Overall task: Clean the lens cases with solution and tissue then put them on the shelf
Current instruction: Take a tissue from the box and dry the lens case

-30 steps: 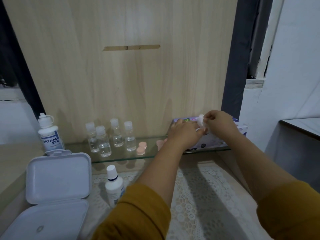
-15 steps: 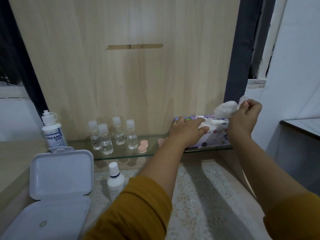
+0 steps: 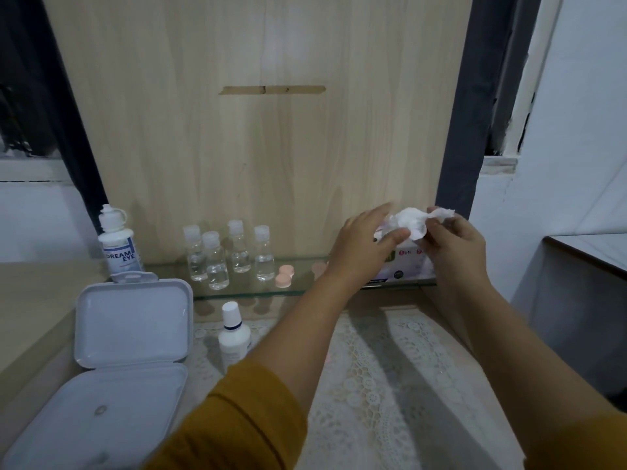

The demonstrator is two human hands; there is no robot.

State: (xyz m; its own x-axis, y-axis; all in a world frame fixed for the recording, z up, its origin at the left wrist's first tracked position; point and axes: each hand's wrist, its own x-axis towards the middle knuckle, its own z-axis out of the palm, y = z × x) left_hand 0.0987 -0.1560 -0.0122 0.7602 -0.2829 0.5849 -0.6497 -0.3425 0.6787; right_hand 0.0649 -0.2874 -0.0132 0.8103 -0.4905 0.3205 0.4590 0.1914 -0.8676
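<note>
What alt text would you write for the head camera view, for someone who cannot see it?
A person's right hand pinches a crumpled white tissue above a tissue box on a glass shelf, the left hand open beside it. Four small clear bottles and a peach lens case stand on the shelf.

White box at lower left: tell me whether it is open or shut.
Open. The white box's lid stands raised at the back, its inside facing the camera, and the base lies flat in front of it.

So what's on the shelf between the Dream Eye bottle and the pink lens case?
Head view: four small clear bottles stand between the Dream Eye bottle and the pink lens case.
</note>
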